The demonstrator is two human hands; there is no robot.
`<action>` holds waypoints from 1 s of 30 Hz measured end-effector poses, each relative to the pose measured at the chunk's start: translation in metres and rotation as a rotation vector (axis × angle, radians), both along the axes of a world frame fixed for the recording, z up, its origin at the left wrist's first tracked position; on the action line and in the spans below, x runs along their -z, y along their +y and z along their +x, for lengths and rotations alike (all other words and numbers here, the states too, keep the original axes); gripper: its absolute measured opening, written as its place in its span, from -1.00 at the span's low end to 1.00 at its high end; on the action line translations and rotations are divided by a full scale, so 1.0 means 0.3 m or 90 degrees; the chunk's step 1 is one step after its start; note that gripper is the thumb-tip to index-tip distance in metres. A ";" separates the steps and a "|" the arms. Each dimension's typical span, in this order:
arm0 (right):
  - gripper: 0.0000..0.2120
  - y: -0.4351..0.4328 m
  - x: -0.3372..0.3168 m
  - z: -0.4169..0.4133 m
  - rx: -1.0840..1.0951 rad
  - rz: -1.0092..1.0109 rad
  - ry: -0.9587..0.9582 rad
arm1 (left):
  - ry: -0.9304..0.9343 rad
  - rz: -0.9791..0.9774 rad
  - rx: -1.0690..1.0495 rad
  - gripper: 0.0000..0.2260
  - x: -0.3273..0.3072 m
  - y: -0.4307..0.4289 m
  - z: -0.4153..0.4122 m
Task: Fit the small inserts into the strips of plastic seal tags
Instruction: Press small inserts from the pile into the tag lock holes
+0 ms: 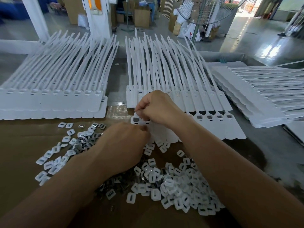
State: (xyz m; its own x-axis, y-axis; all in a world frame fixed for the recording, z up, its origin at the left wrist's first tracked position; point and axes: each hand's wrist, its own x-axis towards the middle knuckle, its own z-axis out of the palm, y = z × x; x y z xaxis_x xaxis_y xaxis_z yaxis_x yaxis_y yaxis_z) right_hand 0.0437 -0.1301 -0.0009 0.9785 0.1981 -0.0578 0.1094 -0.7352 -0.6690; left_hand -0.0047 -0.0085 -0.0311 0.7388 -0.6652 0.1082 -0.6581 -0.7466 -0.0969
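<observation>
We see daylight from a doorway (pixel 263 4) far behind and right of the strips (pixel 197 102), burnt out to white, with glare streaking the floor (pixel 270 46) to their right. On the strips the light is even, and their white swallows detail. In front of them only soft shadows lie on the cardboard (pixel 21 145). Far behind them to the left a blue shape (pixel 9 10) smears into blur, and the wide lens bows the stack (pixel 49 99) on their left.

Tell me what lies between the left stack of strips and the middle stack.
In the head view, only bare table separates the left stack and the middle stack, apart from one small white scrap near the far end.
</observation>
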 end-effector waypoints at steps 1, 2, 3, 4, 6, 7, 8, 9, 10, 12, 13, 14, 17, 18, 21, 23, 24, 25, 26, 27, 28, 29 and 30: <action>-0.91 0.002 0.005 -0.001 -0.009 -0.002 -0.006 | -0.002 0.000 0.000 -0.66 -0.001 -0.001 0.001; -0.91 0.005 0.009 -0.003 -0.019 -0.008 -0.011 | -0.004 0.001 -0.001 -0.67 -0.002 -0.003 0.002; -0.91 0.006 0.012 -0.005 -0.026 -0.014 -0.015 | -0.005 0.002 -0.001 -0.67 -0.002 -0.005 0.004; -0.90 0.005 0.014 -0.005 -0.029 -0.016 -0.019 | -0.005 0.002 -0.001 -0.67 -0.001 -0.005 0.004; -0.90 0.002 0.018 -0.004 -0.028 -0.019 -0.025 | -0.004 0.001 0.001 -0.68 0.001 -0.005 0.002; -0.91 0.001 0.020 -0.003 -0.029 -0.023 -0.027 | -0.003 0.001 0.004 -0.69 0.003 -0.003 -0.001; -0.91 0.000 0.021 -0.003 -0.030 -0.027 -0.029 | -0.002 0.001 0.007 -0.69 0.003 -0.002 -0.002; -0.91 -0.002 0.022 -0.002 -0.030 -0.028 -0.028 | -0.002 0.000 0.010 -0.69 0.004 -0.002 -0.002; -0.90 -0.004 0.023 -0.002 -0.030 -0.025 -0.026 | -0.001 0.000 0.011 -0.69 0.005 -0.001 -0.003; -0.86 -0.006 0.025 -0.003 -0.033 -0.019 -0.019 | -0.001 0.000 0.011 -0.68 0.006 -0.004 -0.003; -0.83 -0.006 0.025 -0.003 -0.036 -0.017 -0.017 | -0.002 0.001 0.011 -0.67 0.006 -0.005 -0.003; -0.81 -0.006 0.026 -0.004 -0.040 -0.015 -0.016 | -0.003 0.002 0.011 -0.67 0.006 -0.006 -0.002; -0.72 -0.006 0.027 -0.006 -0.055 -0.029 -0.018 | -0.001 -0.001 0.009 -0.67 0.004 -0.006 -0.002; -0.72 -0.006 0.025 -0.005 -0.057 -0.038 -0.021 | -0.001 -0.004 0.009 -0.67 0.002 -0.007 -0.001; -0.80 -0.007 0.024 -0.003 -0.049 -0.038 -0.037 | -0.005 0.003 0.010 -0.70 0.000 -0.008 -0.001; -0.87 -0.007 0.022 -0.003 -0.043 -0.027 -0.049 | 0.000 0.007 0.004 -0.71 -0.002 -0.009 0.000; -0.89 -0.008 0.022 -0.003 -0.044 -0.027 -0.053 | 0.001 0.006 0.003 -0.70 -0.001 -0.010 0.000; -0.89 -0.006 0.021 -0.004 -0.046 -0.029 -0.055 | 0.000 0.003 0.003 -0.70 0.000 -0.009 0.001; -0.89 -0.003 0.023 -0.006 -0.049 -0.035 -0.054 | -0.003 -0.001 0.004 -0.69 0.002 -0.008 0.001; -0.89 0.000 0.024 -0.008 -0.051 -0.042 -0.053 | -0.004 -0.006 0.002 -0.67 0.004 -0.008 0.001; -0.88 0.003 0.028 -0.008 -0.052 -0.050 -0.052 | -0.005 -0.009 0.000 -0.67 0.005 -0.006 0.001; -0.87 0.006 0.033 -0.008 -0.052 -0.059 -0.052 | -0.005 -0.011 -0.002 -0.66 0.008 -0.006 0.002; -0.86 0.007 0.037 -0.007 -0.052 -0.071 -0.054 | -0.006 -0.011 -0.002 -0.66 0.011 -0.007 0.003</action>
State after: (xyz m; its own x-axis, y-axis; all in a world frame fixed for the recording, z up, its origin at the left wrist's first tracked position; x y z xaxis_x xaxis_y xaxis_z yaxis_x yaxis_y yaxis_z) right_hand 0.0415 -0.1279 -0.0121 0.9618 0.2737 -0.0012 0.2243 -0.7907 -0.5696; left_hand -0.0039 -0.0106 -0.0343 0.7401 -0.6604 0.1268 -0.6544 -0.7507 -0.0907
